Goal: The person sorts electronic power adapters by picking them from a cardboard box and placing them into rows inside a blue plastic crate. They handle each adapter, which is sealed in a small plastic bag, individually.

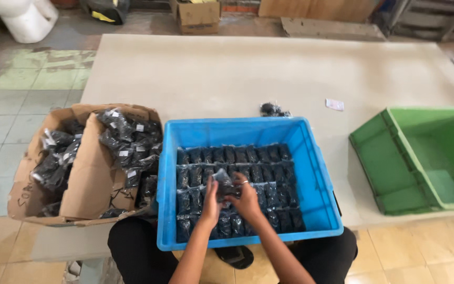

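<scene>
Both hands meet over the blue plastic crate [319,173] in front of me. My left hand [210,202] and my right hand [247,200] together hold one small clear bag of black parts [223,184] just above the packed rows. Rows of such bags [237,158] stand side by side inside the crate, filling most of its floor. A ring shows on a finger of my right hand.
A torn cardboard box [88,168] full of the same dark bags sits at the crate's left. An open green bin [426,158] stands at the right. One loose bag [273,110] and a small white label [334,104] lie on the table behind.
</scene>
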